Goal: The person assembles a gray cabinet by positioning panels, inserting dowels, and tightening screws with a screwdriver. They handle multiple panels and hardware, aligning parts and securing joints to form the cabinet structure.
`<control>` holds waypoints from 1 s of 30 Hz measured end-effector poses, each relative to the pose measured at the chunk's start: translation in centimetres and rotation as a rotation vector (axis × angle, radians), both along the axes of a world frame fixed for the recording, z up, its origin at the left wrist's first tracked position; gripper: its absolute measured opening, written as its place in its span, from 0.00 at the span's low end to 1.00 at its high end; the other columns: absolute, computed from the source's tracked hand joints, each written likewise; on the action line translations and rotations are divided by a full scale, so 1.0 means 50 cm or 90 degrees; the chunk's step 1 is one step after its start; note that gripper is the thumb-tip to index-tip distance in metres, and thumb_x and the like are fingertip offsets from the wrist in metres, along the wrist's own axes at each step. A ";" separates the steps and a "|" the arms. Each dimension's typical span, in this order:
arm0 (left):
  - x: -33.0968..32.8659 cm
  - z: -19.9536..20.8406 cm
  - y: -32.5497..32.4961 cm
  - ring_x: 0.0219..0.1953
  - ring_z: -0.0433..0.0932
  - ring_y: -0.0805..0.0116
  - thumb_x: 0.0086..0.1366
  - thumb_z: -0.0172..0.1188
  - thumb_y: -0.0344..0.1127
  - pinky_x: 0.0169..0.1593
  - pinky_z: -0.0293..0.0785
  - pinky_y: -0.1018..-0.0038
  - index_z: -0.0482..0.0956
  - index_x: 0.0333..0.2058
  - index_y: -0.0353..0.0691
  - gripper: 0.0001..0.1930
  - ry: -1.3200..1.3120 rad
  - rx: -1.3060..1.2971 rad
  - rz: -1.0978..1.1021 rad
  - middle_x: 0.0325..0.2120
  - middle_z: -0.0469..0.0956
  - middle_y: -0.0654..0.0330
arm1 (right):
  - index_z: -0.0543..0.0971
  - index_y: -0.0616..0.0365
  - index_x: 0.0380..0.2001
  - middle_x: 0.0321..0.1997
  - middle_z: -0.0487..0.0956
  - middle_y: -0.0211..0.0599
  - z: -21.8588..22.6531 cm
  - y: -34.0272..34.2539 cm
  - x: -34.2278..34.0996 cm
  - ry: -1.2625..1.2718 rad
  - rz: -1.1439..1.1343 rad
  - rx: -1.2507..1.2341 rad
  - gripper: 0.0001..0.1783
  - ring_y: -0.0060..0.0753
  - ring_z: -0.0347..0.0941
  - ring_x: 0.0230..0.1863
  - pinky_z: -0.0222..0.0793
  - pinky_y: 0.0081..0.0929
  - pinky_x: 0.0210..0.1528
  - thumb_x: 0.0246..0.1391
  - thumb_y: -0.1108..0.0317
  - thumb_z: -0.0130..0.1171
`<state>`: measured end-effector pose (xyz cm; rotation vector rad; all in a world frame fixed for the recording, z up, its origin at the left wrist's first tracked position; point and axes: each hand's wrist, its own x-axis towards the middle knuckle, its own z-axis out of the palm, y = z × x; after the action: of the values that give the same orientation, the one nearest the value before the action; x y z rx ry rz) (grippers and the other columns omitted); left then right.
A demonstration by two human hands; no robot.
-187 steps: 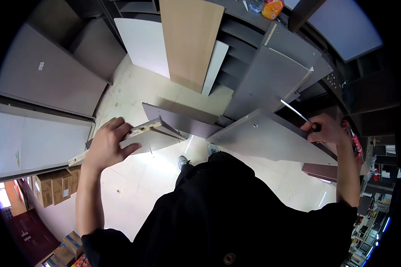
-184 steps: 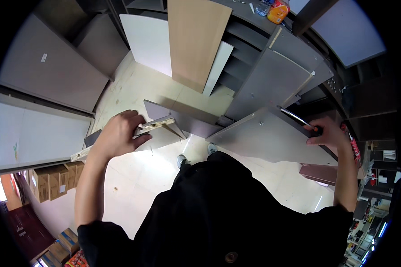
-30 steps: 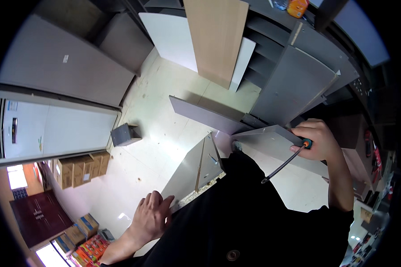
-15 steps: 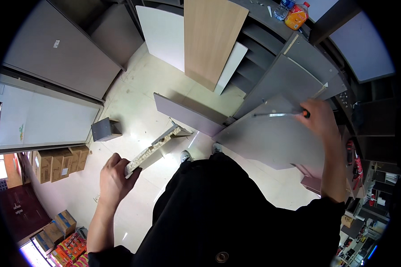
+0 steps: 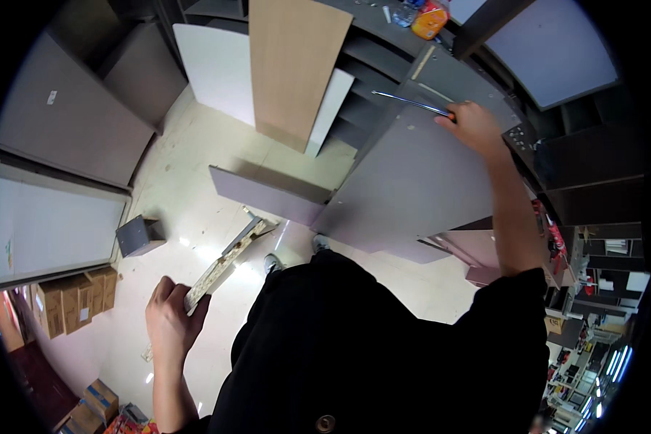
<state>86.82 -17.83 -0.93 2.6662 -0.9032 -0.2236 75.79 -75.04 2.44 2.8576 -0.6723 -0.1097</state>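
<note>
My left hand (image 5: 172,318) grips the near end of a narrow board with a raw chipboard edge (image 5: 226,265), which slants away toward my feet. A metal fitting stands out at its far end. My right hand (image 5: 474,126) is closed round a long screwdriver (image 5: 411,102); its thin steel shaft points left, and a bit of orange handle shows at the fist. This tool is over the large grey panels (image 5: 419,181) that lean at the right. Whether its tip touches anything I cannot tell.
A grey board (image 5: 264,194) stands on edge ahead of my feet. Behind it lean a wood-coloured panel (image 5: 296,72) and white panels (image 5: 213,72). A small dark box (image 5: 139,237) and brown cartons (image 5: 76,304) stand at left. An orange bottle (image 5: 430,19) stands at the back.
My right hand has raised the screwdriver farther away, and its shaft now tilts up toward the left tip. The left hand keeps its hold on the board. The whole view has shifted somewhat.
</note>
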 end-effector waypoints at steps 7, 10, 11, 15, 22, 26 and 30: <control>-0.012 -0.001 -0.005 0.28 0.73 0.49 0.45 0.73 0.33 0.34 0.71 0.58 0.78 0.26 0.32 0.13 0.006 0.006 0.024 0.25 0.70 0.51 | 0.83 0.52 0.38 0.37 0.83 0.43 -0.027 -0.066 0.048 0.038 -0.123 -0.013 0.24 0.46 0.79 0.46 0.75 0.44 0.47 0.57 0.42 0.60; -0.016 0.002 -0.006 0.28 0.73 0.49 0.45 0.73 0.32 0.34 0.71 0.58 0.78 0.26 0.32 0.13 0.009 0.005 0.027 0.25 0.70 0.51 | 0.82 0.51 0.41 0.39 0.83 0.44 -0.041 -0.088 0.064 0.029 -0.105 -0.021 0.23 0.46 0.78 0.49 0.75 0.44 0.48 0.57 0.43 0.59; -0.018 0.000 -0.004 0.28 0.73 0.49 0.45 0.72 0.32 0.34 0.71 0.58 0.78 0.25 0.32 0.13 0.006 0.003 0.031 0.24 0.70 0.51 | 0.81 0.51 0.42 0.40 0.82 0.45 -0.048 -0.094 0.073 0.025 -0.112 -0.021 0.23 0.47 0.78 0.49 0.75 0.44 0.49 0.57 0.43 0.59; -0.024 -0.001 -0.008 0.28 0.73 0.49 0.45 0.72 0.32 0.33 0.71 0.58 0.78 0.24 0.33 0.12 0.005 0.003 0.054 0.24 0.70 0.52 | 0.79 0.51 0.45 0.43 0.81 0.48 -0.075 -0.125 0.105 0.027 -0.137 -0.015 0.23 0.48 0.77 0.51 0.75 0.44 0.49 0.58 0.44 0.59; -0.034 -0.001 -0.012 0.26 0.72 0.52 0.44 0.72 0.32 0.31 0.70 0.60 0.78 0.24 0.34 0.11 0.006 0.002 0.049 0.23 0.69 0.54 | 0.77 0.50 0.50 0.46 0.81 0.47 -0.116 -0.204 0.139 0.000 -0.157 -0.023 0.24 0.48 0.76 0.54 0.74 0.45 0.53 0.59 0.46 0.58; -0.042 0.001 -0.014 0.26 0.73 0.54 0.45 0.72 0.33 0.31 0.71 0.61 0.79 0.24 0.35 0.12 0.005 0.015 0.051 0.22 0.70 0.55 | 0.77 0.47 0.54 0.48 0.82 0.44 -0.104 -0.215 0.152 0.040 -0.169 0.026 0.25 0.48 0.75 0.55 0.73 0.44 0.55 0.59 0.45 0.57; -0.055 0.005 -0.017 0.25 0.73 0.55 0.46 0.72 0.33 0.31 0.71 0.62 0.79 0.24 0.35 0.11 -0.005 0.023 0.052 0.22 0.70 0.56 | 0.77 0.47 0.54 0.50 0.81 0.42 -0.107 -0.207 0.147 0.014 -0.156 0.016 0.26 0.47 0.75 0.56 0.73 0.44 0.56 0.59 0.45 0.57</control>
<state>84.08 -18.70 -0.69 2.7325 -0.7972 -0.2135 83.17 -85.41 -2.89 2.7806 -1.0206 -0.1882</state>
